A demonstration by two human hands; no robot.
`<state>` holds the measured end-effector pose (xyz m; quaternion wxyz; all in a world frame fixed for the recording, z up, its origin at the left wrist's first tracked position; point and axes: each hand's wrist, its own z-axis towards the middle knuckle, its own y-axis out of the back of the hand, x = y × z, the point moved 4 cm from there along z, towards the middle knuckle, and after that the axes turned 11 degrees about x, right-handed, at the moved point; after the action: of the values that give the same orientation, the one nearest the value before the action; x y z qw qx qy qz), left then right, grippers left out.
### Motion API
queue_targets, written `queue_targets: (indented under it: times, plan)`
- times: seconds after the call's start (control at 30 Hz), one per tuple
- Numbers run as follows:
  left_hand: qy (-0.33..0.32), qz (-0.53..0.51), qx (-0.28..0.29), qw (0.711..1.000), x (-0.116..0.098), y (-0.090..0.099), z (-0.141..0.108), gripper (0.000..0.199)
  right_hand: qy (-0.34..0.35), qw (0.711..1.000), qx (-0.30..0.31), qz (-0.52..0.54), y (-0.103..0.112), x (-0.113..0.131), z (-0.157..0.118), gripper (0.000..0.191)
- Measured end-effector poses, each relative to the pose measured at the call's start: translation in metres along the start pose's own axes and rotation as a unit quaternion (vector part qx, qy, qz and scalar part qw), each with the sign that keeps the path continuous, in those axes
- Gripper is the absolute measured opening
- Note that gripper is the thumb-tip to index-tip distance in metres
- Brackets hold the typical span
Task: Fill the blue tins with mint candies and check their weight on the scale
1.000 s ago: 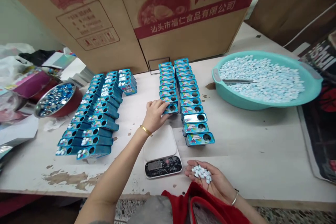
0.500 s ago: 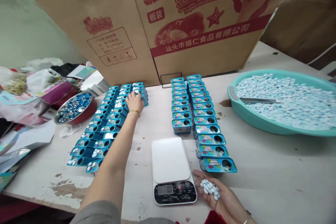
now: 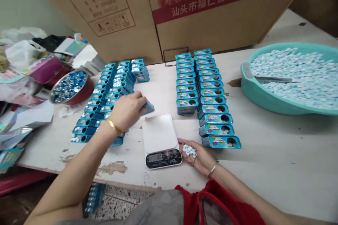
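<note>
My left hand (image 3: pixel 129 110) is closed around a small blue candy box (image 3: pixel 148 108), above the table just left of the white kitchen scale (image 3: pixel 160 135). Most of that box is hidden behind my fingers. Palm up beside the scale's right edge, my right hand (image 3: pixel 202 158) cradles a small heap of pale blue candies (image 3: pixel 189 150). The scale's display reads 0.0 and its plate is bare. To the left stand rows of blue candy boxes (image 3: pixel 96 102), many with white candies on top. Two more rows of blue boxes (image 3: pixel 213 99) with round holes stand right of the scale.
A turquoise basin (image 3: pixel 277 100) full of pale blue candies, with a metal tool (image 3: pixel 274 79) lying in it, sits at the right. Left is a red bowl (image 3: pixel 87 88) of shiny blue pieces, near bags and papers. A big carton (image 3: pixel 211 31) stands behind.
My left hand has lifted a blue box from the left rows and brought it toward the scale. My right hand still holds the candies. The view has tilted down.
</note>
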<state>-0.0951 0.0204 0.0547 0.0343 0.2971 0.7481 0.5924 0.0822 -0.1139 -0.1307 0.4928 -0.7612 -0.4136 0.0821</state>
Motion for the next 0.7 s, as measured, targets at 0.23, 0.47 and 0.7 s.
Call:
queue_targets:
  times: [0.23,0.47,0.7]
  plan:
    - [-0.041,-0.022,0.065,0.997,-0.050,-0.030,-0.046,0.015,-0.016,1.000,0.023,-0.009,-0.018,-0.019,0.021,0.018]
    - [-0.070,-0.132,-0.085,0.985,-0.071,-0.019,-0.079,0.026,-0.025,0.999,-0.008,0.020,-0.015,-0.014,-0.016,0.025]
    - [-0.141,-0.274,-0.042,0.950,-0.186,-0.072,-0.108,0.022,-0.032,0.994,0.013,0.104,-0.015,-0.037,-0.047,0.028]
